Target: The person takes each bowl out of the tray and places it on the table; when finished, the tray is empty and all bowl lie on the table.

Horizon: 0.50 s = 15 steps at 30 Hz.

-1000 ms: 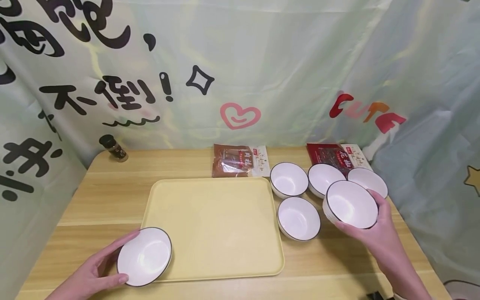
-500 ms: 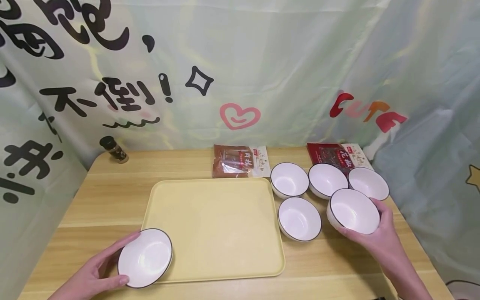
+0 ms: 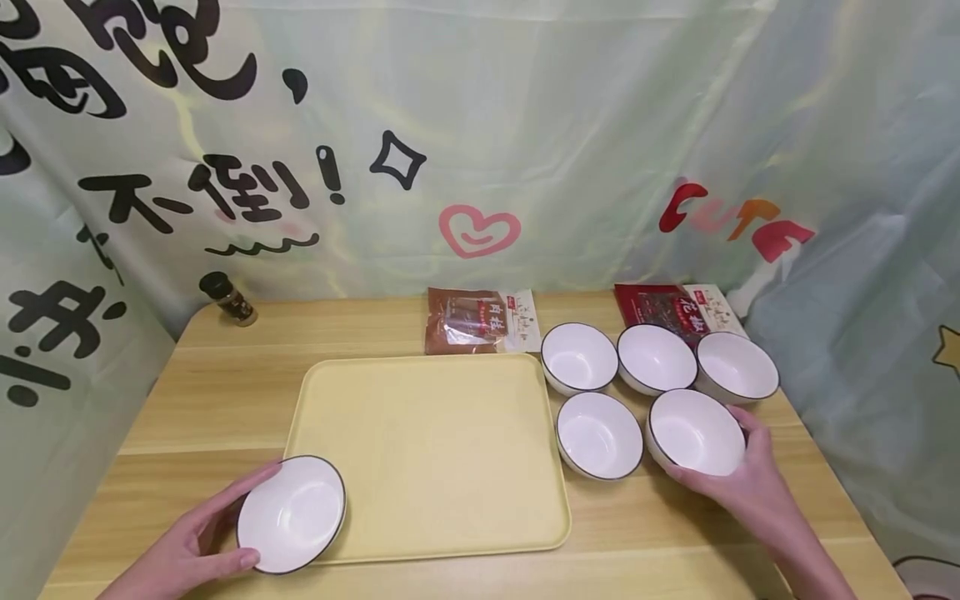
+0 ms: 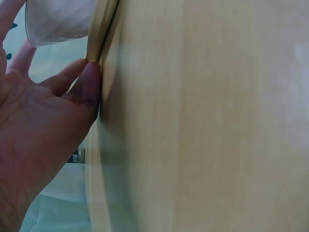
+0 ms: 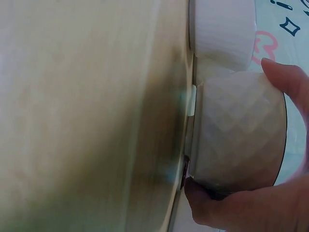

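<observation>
My left hand [image 3: 197,533] holds a white bowl [image 3: 291,514] with a thin dark rim between thumb and fingers, over the near left corner of the yellow tray [image 3: 427,458]. On the right, my right hand [image 3: 750,479] grips another white bowl [image 3: 697,433] by its side. A raised diamond pattern covers the outside of this bowl [image 5: 236,130] in the right wrist view. Its base is close to the table; whether it touches cannot be told. Beside it on the left stands a matching bowl [image 3: 599,436]. Both held bowls look empty inside.
Behind stand three more white bowls in a row: one [image 3: 579,358] by the tray corner, one [image 3: 657,360] in the middle, one [image 3: 738,367] at the right. A brown spice packet [image 3: 480,322], a red packet [image 3: 663,310] and a black-capped jar [image 3: 228,298] lie along the back.
My right hand has lowered its bowl toward the table and brought it nearer the matching bowl on its left. The left hand and its bowl have stayed in place.
</observation>
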{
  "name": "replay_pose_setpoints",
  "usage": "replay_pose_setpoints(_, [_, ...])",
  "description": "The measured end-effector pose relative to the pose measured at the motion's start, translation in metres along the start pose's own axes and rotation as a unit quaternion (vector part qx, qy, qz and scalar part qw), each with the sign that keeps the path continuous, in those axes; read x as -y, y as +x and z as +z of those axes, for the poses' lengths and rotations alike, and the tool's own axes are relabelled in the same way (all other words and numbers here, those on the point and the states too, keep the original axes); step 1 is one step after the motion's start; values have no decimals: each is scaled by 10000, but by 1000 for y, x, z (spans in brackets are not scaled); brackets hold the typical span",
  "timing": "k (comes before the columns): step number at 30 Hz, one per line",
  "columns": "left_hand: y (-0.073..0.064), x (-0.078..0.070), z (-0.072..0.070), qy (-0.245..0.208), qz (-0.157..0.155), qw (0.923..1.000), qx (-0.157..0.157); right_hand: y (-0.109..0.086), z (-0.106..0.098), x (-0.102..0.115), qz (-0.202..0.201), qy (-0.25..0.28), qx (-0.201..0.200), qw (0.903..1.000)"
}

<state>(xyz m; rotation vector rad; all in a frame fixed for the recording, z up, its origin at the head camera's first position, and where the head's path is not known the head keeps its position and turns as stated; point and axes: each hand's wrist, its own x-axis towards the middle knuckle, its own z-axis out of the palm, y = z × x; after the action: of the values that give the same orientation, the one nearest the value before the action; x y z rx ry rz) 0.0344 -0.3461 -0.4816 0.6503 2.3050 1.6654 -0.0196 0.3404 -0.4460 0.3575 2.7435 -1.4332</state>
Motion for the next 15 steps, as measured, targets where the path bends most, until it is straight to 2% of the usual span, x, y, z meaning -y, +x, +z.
replay_pose_setpoints(15, [0, 0, 1, -1, 16, 10000, 3, 2, 6, -2, 106, -123, 239, 9996])
